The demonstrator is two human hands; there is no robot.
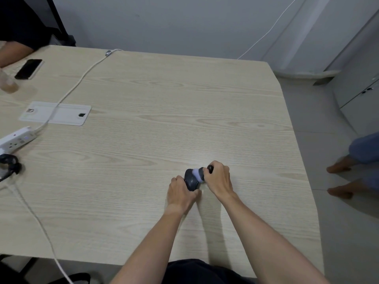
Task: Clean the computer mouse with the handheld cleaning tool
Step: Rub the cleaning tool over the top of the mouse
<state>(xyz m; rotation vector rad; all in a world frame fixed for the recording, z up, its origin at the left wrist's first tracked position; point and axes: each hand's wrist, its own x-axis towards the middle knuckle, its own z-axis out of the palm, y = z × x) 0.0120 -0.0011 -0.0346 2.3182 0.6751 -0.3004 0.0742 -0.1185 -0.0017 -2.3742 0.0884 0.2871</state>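
A dark grey computer mouse (pixel 191 179) rests on the pale wooden table (pixel 155 103), right of centre near the front. My left hand (pixel 180 193) grips it from the near left side. My right hand (pixel 219 178) is closed around the handheld cleaning tool (pixel 199 173), whose pale round head presses on the right top of the mouse. The tool's dark handle end pokes out above my right fingers. Most of the tool's body is hidden in my fist.
A white power strip (pixel 16 140) and white cable (pixel 67 93) lie at the left, beside a white cable hatch (pixel 55 113). A black phone (pixel 28 69) and another person's arm are far left. The table edge runs along the right; someone's bare feet (pixel 341 178) stand on the floor.
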